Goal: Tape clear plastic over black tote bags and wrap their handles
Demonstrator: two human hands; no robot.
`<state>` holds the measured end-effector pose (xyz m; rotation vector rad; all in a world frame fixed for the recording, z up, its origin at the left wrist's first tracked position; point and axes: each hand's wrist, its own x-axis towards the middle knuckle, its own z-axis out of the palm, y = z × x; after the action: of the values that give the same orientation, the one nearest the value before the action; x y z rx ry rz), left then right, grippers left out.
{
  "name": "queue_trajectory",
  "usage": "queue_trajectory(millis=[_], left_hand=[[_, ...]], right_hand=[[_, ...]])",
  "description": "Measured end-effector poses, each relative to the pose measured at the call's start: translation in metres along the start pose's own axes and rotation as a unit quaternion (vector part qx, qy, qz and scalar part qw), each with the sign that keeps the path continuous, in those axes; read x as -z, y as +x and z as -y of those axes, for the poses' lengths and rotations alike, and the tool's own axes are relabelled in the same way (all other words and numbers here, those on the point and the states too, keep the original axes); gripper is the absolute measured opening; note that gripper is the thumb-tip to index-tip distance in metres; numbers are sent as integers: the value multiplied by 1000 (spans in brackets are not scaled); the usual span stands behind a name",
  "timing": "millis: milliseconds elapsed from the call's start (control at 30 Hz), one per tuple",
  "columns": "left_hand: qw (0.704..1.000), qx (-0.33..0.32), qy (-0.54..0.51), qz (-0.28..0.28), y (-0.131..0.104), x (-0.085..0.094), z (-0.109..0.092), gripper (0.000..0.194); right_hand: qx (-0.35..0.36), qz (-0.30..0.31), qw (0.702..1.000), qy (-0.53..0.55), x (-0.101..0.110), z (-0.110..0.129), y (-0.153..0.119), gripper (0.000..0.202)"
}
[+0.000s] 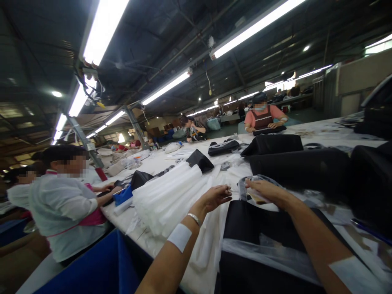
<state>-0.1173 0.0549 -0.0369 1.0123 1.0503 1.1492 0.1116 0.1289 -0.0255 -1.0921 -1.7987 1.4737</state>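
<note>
A black bag (257,232) lies on the table before me, with a strip of clear plastic across it. Its strap (243,188), wrapped in clear film, loops up at the far edge. My right hand (265,190) pinches this wrapped strap between thumb and fingers. Just left of the strap, my left hand (217,197) hovers with its fingers curled together; whether anything small is between them cannot be made out. White foam sheets (171,192) are piled left of my left hand.
Black bags (300,167) fill the table's right side. A blue bin (92,265) stands at the lower left. One person (67,204) works at the left edge; others (265,116) sit across the white table (309,128). Lamps hang overhead.
</note>
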Motion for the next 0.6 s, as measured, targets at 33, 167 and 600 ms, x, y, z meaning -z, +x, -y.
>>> queue_trajectory(millis=[33,167,600], left_hand=[[1000,-9,-19,-4,-1,-4,1,37],[995,-37,-89,5,-7,-17,3,35],[995,-56,-42,-73,-3,-25,15,57]], right_hand=[[-9,10,999,45,0,1,-2,37],[-7,106,982,157,-3,-1,-3,36],[152,15,981,-121,3,-13,19,39]])
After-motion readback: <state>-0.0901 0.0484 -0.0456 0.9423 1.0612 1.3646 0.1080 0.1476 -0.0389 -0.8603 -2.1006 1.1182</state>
